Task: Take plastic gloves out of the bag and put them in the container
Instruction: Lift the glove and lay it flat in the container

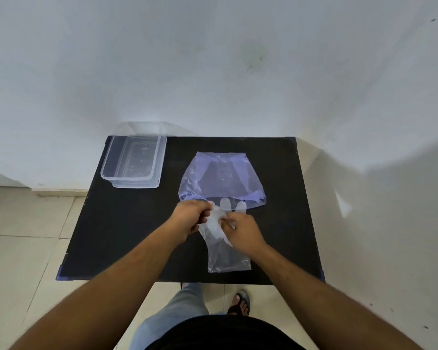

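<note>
A pale violet plastic bag point(221, 179) lies flat on the black table point(127, 231), its mouth facing me. A clear plastic glove point(226, 256) stretches from the bag's mouth toward the front edge, its fingertips still at the bag opening. My left hand point(189, 217) pinches the glove's crumpled upper part from the left. My right hand point(240, 232) grips the same bunched film from the right. The clear rectangular container point(134, 161) stands at the table's back left corner, apart from both hands, with nothing visible inside.
The table stands against a white wall, with tiled floor to the left and in front. My legs and a sandalled foot point(239, 303) show below the front edge. Bare black surface lies between the container and my left hand.
</note>
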